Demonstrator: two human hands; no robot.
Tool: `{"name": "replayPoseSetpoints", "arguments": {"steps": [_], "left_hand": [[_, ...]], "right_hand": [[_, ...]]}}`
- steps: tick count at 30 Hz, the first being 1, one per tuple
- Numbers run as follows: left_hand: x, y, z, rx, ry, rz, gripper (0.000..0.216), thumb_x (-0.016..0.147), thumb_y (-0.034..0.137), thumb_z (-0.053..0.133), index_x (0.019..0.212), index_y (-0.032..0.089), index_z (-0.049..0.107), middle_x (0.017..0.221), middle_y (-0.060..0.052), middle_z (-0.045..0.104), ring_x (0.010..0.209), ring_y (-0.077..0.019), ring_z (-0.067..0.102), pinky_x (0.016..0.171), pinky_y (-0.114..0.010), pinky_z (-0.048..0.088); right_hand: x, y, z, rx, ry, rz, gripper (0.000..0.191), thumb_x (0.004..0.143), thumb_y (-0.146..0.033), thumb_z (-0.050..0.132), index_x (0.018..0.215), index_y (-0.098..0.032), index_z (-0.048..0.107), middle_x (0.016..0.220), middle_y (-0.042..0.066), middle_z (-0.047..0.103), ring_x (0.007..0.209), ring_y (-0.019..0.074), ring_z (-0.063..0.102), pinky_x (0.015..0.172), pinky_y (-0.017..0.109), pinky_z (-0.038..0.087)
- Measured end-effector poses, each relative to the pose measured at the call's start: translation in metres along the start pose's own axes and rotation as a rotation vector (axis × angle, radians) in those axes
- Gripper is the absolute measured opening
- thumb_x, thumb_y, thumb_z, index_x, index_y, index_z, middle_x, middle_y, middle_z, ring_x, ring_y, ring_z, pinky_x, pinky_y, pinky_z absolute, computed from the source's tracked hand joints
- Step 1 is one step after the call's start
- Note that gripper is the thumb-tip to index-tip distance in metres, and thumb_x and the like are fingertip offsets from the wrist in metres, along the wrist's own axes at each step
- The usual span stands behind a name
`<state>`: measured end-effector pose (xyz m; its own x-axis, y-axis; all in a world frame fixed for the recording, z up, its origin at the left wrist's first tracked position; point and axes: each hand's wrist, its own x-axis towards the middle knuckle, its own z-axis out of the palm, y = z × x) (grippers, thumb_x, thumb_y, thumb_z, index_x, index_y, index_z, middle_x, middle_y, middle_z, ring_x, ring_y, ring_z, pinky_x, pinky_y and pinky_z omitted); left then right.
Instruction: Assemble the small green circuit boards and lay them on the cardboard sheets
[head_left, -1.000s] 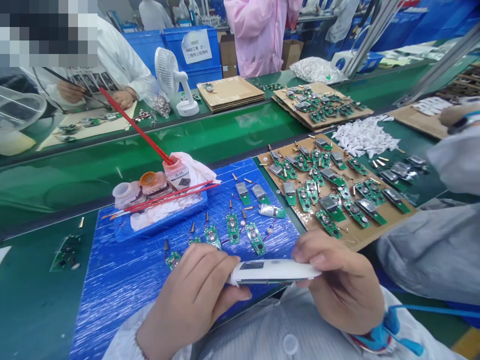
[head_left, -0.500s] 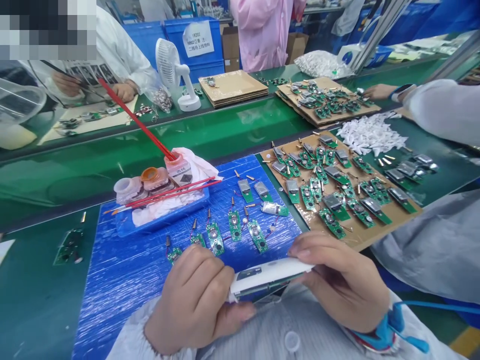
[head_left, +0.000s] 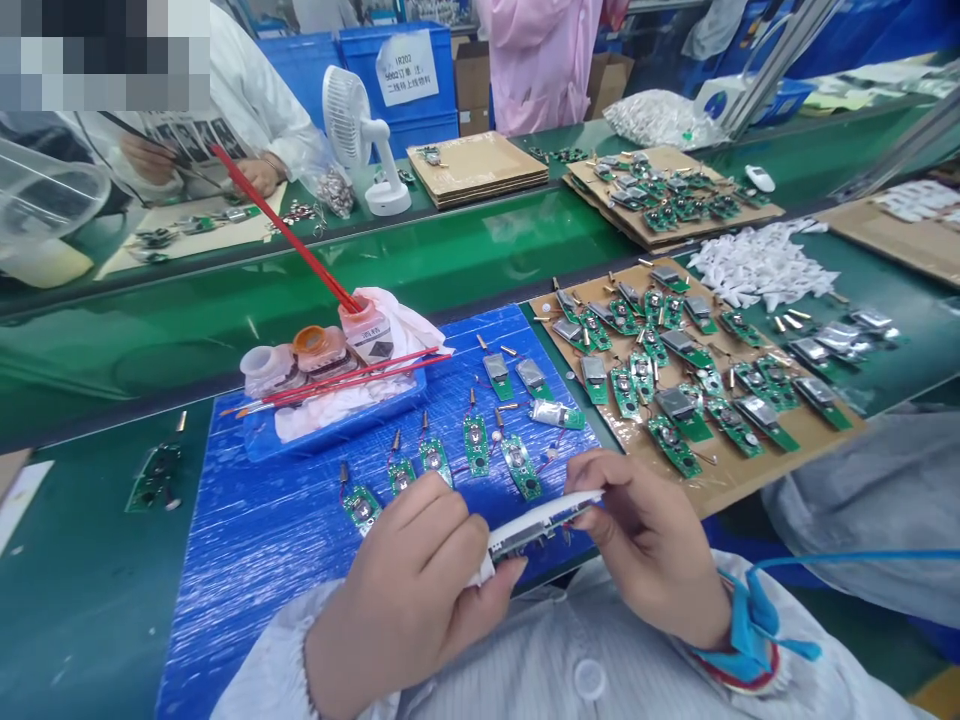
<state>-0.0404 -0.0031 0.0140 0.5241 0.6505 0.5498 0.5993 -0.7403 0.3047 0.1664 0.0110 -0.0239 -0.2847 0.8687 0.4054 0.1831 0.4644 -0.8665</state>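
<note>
Between my hands is a white plastic housing (head_left: pixel 541 518) with a circuit board along its open side, seen nearly edge-on. My left hand (head_left: pixel 420 590) is closed on its left end, thumb beneath and fingers above. At the right end, my right hand (head_left: pixel 649 555) pinches the tip between thumb and fingers. Just beyond the housing, several green circuit boards (head_left: pixel 520 466) with small metal cylinders on wires lie on the blue mat (head_left: pixel 247 570). Some boards there carry grey display modules (head_left: pixel 496 370). My fingers partly cover the nearest boards.
A blue tray (head_left: pixel 337 425) holds small bottles and red-handled brushes (head_left: pixel 352 381). To the right is a cardboard sheet (head_left: pixel 630 425) of boards, with a pile of white plastic pieces (head_left: pixel 757 262) behind. Beyond the green channel (head_left: pixel 300 270) stand a fan (head_left: pixel 367 140) and another person's hands (head_left: pixel 251 178).
The housing has turned, showing more of its open side and less of its white top. A co-worker's hand at the far right has gone; a small white device now shows near there.
</note>
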Motion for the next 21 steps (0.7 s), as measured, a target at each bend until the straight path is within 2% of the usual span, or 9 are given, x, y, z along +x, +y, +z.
{"name": "replayPoseSetpoints", "arguments": {"steps": [7, 10, 13, 16, 19, 21], "left_hand": [[-0.003, -0.003, 0.0, -0.011, -0.009, 0.022, 0.009, 0.084, 0.015, 0.054, 0.075, 0.015, 0.051, 0.058, -0.002, 0.049, 0.058, -0.0165, 0.038, 0.053, -0.03, 0.036], [-0.002, -0.004, -0.002, -0.01, -0.053, -0.075, 0.018, 0.089, 0.026, 0.05, 0.074, 0.015, 0.05, 0.06, -0.001, 0.047, 0.058, -0.0157, 0.039, 0.053, -0.028, 0.035], [0.001, -0.006, -0.005, -0.105, -0.071, -0.273, 0.036, 0.09, 0.047, 0.045, 0.069, 0.018, 0.046, 0.06, 0.002, 0.042, 0.057, -0.0139, 0.038, 0.052, -0.026, 0.031], [0.002, -0.01, -0.007, -0.271, -0.068, -0.414, 0.047, 0.079, 0.065, 0.044, 0.068, 0.019, 0.046, 0.059, 0.004, 0.037, 0.055, -0.0131, 0.036, 0.051, -0.027, 0.029], [-0.002, -0.018, -0.005, -0.406, -0.043, -0.492, 0.056, 0.062, 0.07, 0.058, 0.088, 0.021, 0.057, 0.069, 0.003, 0.043, 0.062, -0.0146, 0.042, 0.056, -0.026, 0.033], [-0.006, -0.023, 0.001, -0.517, -0.016, -0.509, 0.068, 0.053, 0.066, 0.069, 0.108, 0.026, 0.058, 0.088, -0.001, 0.052, 0.077, -0.0171, 0.048, 0.066, -0.026, 0.039]], "right_hand": [[0.0, -0.003, -0.002, 0.068, -0.008, 0.044, 0.013, 0.085, -0.009, 0.05, 0.09, -0.021, 0.051, 0.079, 0.002, 0.055, 0.072, 0.0139, 0.054, 0.062, 0.025, 0.045], [0.001, -0.003, -0.002, 0.212, -0.042, 0.242, 0.003, 0.086, -0.02, 0.056, 0.085, -0.02, 0.054, 0.076, 0.001, 0.054, 0.067, 0.012, 0.051, 0.058, 0.023, 0.042], [0.003, 0.001, 0.001, 0.454, -0.077, 0.515, 0.019, 0.081, -0.033, 0.065, 0.081, -0.018, 0.055, 0.07, -0.001, 0.052, 0.061, 0.009, 0.048, 0.054, 0.02, 0.039], [0.004, 0.005, 0.004, 0.678, -0.102, 0.664, 0.026, 0.077, -0.037, 0.07, 0.081, -0.017, 0.054, 0.067, -0.002, 0.053, 0.059, 0.0064, 0.049, 0.054, 0.017, 0.039], [0.006, 0.004, 0.007, 0.852, -0.081, 0.743, 0.028, 0.074, -0.034, 0.075, 0.079, -0.016, 0.055, 0.065, -0.004, 0.054, 0.056, 0.004, 0.05, 0.052, 0.015, 0.038], [0.007, 0.001, 0.008, 0.971, -0.078, 0.798, 0.029, 0.071, -0.031, 0.077, 0.078, -0.015, 0.055, 0.064, -0.004, 0.054, 0.054, 0.0029, 0.049, 0.051, 0.013, 0.037]]}}
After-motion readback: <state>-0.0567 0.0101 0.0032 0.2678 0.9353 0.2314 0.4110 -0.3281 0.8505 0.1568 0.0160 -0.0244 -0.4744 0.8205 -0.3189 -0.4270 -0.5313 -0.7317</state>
